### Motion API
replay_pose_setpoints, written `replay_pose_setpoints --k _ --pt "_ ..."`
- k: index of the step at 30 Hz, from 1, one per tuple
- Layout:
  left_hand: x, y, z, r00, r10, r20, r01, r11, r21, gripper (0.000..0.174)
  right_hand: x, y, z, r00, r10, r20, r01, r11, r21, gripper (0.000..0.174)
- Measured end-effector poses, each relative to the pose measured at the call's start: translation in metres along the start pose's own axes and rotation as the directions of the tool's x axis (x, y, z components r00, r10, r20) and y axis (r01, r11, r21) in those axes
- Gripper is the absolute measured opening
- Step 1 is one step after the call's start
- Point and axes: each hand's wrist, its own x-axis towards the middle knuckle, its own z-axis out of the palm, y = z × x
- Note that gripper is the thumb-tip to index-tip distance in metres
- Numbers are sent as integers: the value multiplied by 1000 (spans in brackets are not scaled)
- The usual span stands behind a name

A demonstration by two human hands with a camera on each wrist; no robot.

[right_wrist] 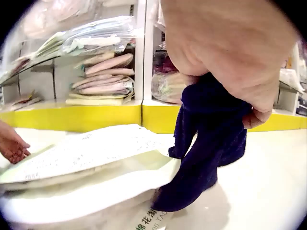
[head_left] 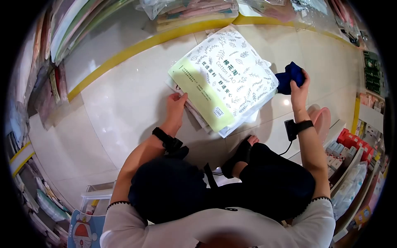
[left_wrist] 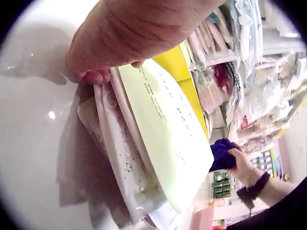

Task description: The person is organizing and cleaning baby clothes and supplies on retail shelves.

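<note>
A flat package (head_left: 225,74) with a leaf print and a pale green band lies on top of a stack of bagged packages on the floor. My left hand (head_left: 175,111) is at the stack's left edge, with fingers and thumb pinching there. The left wrist view shows a pinkish bagged package (left_wrist: 122,153) just under the green-banded one. To the right of the stack, my right hand (head_left: 300,93) grips a bunched dark blue cloth (head_left: 290,78). Its folds hang down against the stack's right corner, and the right wrist view shows the cloth (right_wrist: 206,143) below my palm.
Shelves with yellow base edges (head_left: 136,47) curve round the far side, filled with bagged goods. A pink basin (head_left: 321,122) stands behind my right wrist. Small boxes (head_left: 341,153) fill a rack at right. A blue cartoon-printed stool (head_left: 84,229) is at lower left.
</note>
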Motion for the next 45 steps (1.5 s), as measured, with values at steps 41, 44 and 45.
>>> replay_pose_setpoints --k 41,44,45 --pt "-27 2 53 874 8 487 20 998 -52 32 33 53 36 932 184 312 49 789 -612 46" --pt "-30 -11 55 896 -20 443 22 1000 -1 30 24 15 21 990 -140 11 136 934 -331 47" --pt "-33 -7 54 889 -87 450 86 996 23 29 9 -28 25 965 -256 47 258 916 -307 46"
